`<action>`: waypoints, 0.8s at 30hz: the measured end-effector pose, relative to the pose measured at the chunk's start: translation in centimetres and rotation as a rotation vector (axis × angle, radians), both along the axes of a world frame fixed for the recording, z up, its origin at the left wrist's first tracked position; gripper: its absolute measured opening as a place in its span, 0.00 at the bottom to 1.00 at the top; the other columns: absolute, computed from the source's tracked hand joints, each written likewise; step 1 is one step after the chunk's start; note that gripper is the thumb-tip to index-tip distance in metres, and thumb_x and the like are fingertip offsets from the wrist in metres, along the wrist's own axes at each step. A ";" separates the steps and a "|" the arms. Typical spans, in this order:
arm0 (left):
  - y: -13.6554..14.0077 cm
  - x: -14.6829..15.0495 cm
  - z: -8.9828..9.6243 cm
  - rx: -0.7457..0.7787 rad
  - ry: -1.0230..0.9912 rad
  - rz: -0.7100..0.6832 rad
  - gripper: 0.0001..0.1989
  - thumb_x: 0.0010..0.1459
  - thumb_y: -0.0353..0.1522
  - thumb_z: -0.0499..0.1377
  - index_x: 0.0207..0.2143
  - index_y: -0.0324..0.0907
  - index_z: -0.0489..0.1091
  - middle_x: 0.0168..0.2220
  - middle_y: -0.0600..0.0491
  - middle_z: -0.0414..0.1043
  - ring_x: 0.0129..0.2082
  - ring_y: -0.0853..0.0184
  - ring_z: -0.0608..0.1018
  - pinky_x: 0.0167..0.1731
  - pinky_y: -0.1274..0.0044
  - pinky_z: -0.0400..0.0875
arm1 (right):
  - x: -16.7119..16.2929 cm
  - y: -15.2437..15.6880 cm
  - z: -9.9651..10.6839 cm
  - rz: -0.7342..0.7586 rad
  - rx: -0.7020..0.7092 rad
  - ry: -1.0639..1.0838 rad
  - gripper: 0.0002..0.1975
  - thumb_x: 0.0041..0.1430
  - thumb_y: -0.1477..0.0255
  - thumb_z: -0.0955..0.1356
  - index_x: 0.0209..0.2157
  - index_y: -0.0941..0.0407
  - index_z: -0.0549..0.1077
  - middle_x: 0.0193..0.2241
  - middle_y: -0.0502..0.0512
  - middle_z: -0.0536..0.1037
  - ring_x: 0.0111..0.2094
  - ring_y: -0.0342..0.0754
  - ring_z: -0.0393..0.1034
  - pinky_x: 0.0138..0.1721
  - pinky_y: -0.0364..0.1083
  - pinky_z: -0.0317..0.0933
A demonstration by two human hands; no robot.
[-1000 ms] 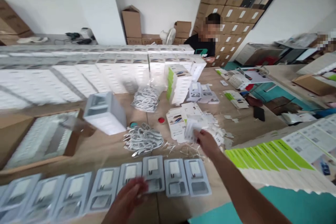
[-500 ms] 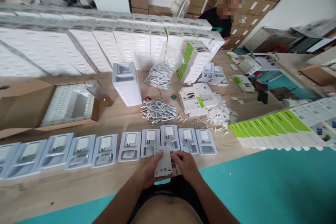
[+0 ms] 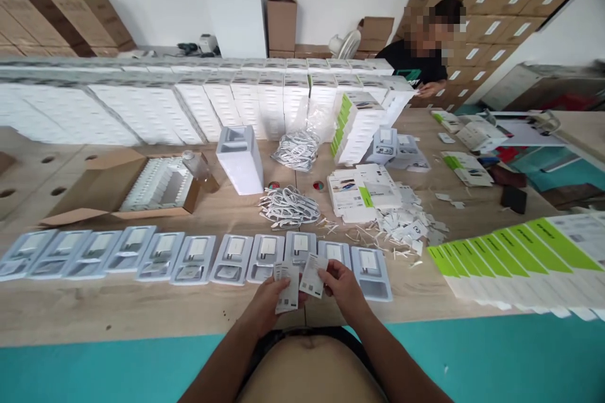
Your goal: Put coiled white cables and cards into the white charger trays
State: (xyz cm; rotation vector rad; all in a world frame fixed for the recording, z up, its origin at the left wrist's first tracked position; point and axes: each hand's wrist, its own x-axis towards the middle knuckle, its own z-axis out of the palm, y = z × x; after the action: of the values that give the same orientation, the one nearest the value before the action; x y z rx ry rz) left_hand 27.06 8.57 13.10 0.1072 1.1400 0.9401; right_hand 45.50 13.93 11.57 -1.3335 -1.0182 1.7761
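Observation:
My left hand (image 3: 270, 303) is closed around a small stack of printed leaflets (image 3: 287, 286) with codes on them, held over the table's front edge. Between the thumb and fingers of my right hand (image 3: 344, 289) is a single leaflet (image 3: 312, 274), tilted and apart from the stack. Just beyond my hands runs a row of pale grey plastic trays (image 3: 196, 259), each with a white adapter-like block (image 3: 268, 245) in it. Several trays on the left also have a leaflet in the lower pocket. The rightmost tray (image 3: 375, 289) has a bare lower pocket.
Behind the trays lie coiled white cables (image 3: 289, 208), a tall tray stack (image 3: 240, 164) and an open carton (image 3: 108, 186) of white blocks. Flat printed boxes (image 3: 347, 192) and paper scraps (image 3: 416, 227) lie right. Green-and-white sleeves (image 3: 501, 252) fan out at the right edge. A co-worker (image 3: 411, 63) stands behind white box stacks.
My right hand has drawn one leaflet off the stack and moved it right and upward. The camera view has turned leftward and levelled. The co-worker's hand now shows.

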 end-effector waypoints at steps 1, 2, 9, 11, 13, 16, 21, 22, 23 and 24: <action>-0.1 0.2 0.2 -0.015 0.006 0.034 0.15 0.56 0.31 0.58 0.46 0.33 0.71 0.36 0.42 0.79 0.28 0.62 0.80 0.31 0.69 0.77 | 0.2 0.0 0.0 0.004 -0.013 0.027 0.15 0.48 0.63 0.73 0.34 0.57 0.72 0.25 0.49 0.75 0.20 0.40 0.60 0.19 0.40 0.50; -0.2 0.4 0.5 -0.018 0.007 0.051 0.16 0.57 0.33 0.57 0.46 0.33 0.71 0.36 0.42 0.79 0.28 0.62 0.80 0.32 0.70 0.77 | 0.2 -0.1 0.1 0.016 -0.023 0.048 0.14 0.47 0.63 0.73 0.34 0.57 0.72 0.26 0.49 0.76 0.21 0.40 0.61 0.20 0.40 0.51; -1.0 1.7 1.6 0.119 0.226 -0.008 0.20 0.44 0.34 0.69 0.40 0.35 0.74 0.32 0.47 0.78 0.29 0.66 0.77 0.24 0.79 0.71 | -0.9 -1.3 0.3 0.189 0.030 0.119 0.13 0.48 0.64 0.72 0.35 0.56 0.72 0.25 0.47 0.74 0.19 0.39 0.59 0.19 0.40 0.51; -1.1 1.8 1.5 0.102 0.237 0.015 0.19 0.45 0.34 0.68 0.40 0.35 0.74 0.31 0.48 0.77 0.28 0.66 0.76 0.22 0.80 0.70 | -0.9 -1.9 0.5 0.231 0.083 0.105 0.10 0.50 0.66 0.70 0.35 0.55 0.74 0.25 0.47 0.74 0.21 0.40 0.60 0.21 0.40 0.53; -1.3 1.8 1.4 0.076 0.236 0.022 0.17 0.47 0.34 0.66 0.40 0.36 0.74 0.31 0.49 0.77 0.28 0.65 0.76 0.22 0.78 0.71 | -0.6 -2.3 0.9 0.234 0.206 0.036 0.07 0.52 0.69 0.68 0.32 0.55 0.77 0.28 0.50 0.74 0.26 0.43 0.65 0.27 0.42 0.60; -1.5 1.7 1.6 0.056 0.229 0.003 0.17 0.51 0.39 0.62 0.41 0.39 0.73 0.33 0.49 0.78 0.31 0.63 0.77 0.24 0.75 0.74 | 0.1 -2.6 1.5 0.243 0.411 -0.102 0.11 0.54 0.73 0.64 0.29 0.53 0.80 0.34 0.54 0.74 0.37 0.48 0.69 0.41 0.47 0.64; -1.1 1.6 1.8 0.138 0.279 -0.116 0.19 0.44 0.35 0.70 0.39 0.37 0.76 0.34 0.48 0.78 0.31 0.64 0.77 0.26 0.78 0.73 | 0.4 -2.8 1.2 0.196 0.389 -0.166 0.12 0.52 0.73 0.63 0.31 0.54 0.79 0.33 0.54 0.75 0.33 0.47 0.69 0.37 0.46 0.65; -0.9 1.6 1.7 0.153 0.305 -0.126 0.18 0.43 0.34 0.70 0.38 0.37 0.76 0.33 0.49 0.78 0.30 0.64 0.76 0.25 0.78 0.72 | 0.3 -2.8 1.0 0.172 0.302 -0.141 0.12 0.52 0.71 0.63 0.33 0.55 0.78 0.32 0.53 0.75 0.29 0.45 0.68 0.32 0.45 0.64; -0.7 1.5 1.5 0.168 0.332 -0.133 0.16 0.43 0.34 0.70 0.36 0.36 0.76 0.31 0.49 0.78 0.28 0.65 0.76 0.24 0.78 0.71 | 0.3 -2.8 0.8 0.157 0.203 -0.112 0.13 0.53 0.69 0.63 0.35 0.55 0.78 0.29 0.52 0.74 0.25 0.44 0.65 0.27 0.43 0.62; -0.6 1.5 1.3 0.183 0.357 -0.140 0.15 0.43 0.34 0.70 0.34 0.36 0.76 0.29 0.50 0.77 0.27 0.66 0.75 0.24 0.78 0.71 | 0.2 -2.8 0.6 0.156 0.112 -0.091 0.14 0.54 0.66 0.64 0.37 0.56 0.77 0.27 0.50 0.73 0.21 0.42 0.62 0.23 0.42 0.59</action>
State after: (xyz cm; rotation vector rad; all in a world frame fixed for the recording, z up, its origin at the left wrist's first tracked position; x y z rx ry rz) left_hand 28.55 8.02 14.45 0.5138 1.3515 0.9200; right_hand 45.72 11.14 12.19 -1.3061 -1.2837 1.7553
